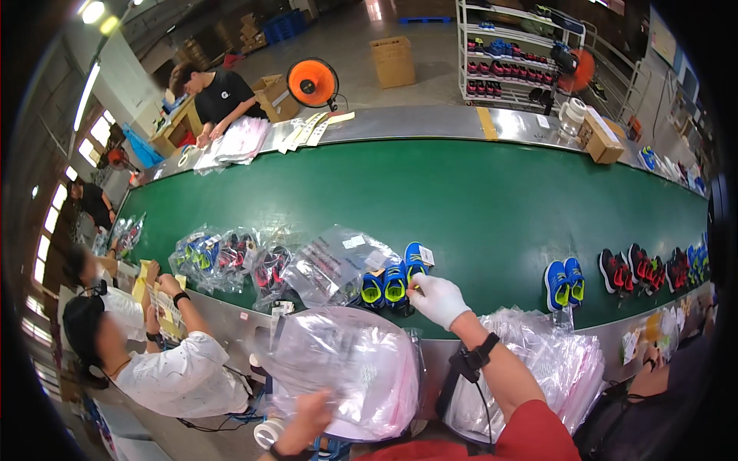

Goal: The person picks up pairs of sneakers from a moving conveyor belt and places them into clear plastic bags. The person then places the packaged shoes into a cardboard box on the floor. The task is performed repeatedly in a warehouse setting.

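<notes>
My right hand, in a white glove, has its fingers closed at the heel end of a blue child's sneaker with a white tag. Directly left of it, a pair of blue sneakers with lime linings stands on the green belt, beside a clear plastic bag lying spread out. My left hand is low, over the near edge of a thick stack of clear plastic bags; motion smears its fingers. A second bag stack lies under my right forearm.
Bagged sneakers lie left on the green conveyor belt. Loose blue sneakers and black-red sneakers stand right. Co-workers, one in a white shirt, work left, across the belt and at right. A cardboard box sits on the far ledge.
</notes>
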### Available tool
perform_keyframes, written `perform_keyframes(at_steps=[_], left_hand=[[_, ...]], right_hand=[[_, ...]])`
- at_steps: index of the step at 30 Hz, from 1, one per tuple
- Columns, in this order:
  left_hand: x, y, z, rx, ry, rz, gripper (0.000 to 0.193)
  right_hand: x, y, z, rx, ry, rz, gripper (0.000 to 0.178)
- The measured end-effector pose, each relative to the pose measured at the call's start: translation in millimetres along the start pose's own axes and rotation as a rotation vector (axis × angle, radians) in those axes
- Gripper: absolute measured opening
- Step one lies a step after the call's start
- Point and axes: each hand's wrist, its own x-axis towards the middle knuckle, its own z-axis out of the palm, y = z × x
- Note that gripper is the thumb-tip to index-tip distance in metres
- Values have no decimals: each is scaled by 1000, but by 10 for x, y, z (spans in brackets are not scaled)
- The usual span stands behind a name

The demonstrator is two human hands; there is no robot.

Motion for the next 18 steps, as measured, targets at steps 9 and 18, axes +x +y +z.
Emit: perform_keyframes(at_steps=[9, 18], left_hand=[[235, -202, 1185, -32, -396, 20, 52], [1122, -368, -447, 351, 188, 42, 86]], right_hand=[[781, -382, 1143, -272, 47, -438, 78], [1061, -506, 1380, 179, 109, -437, 15]])
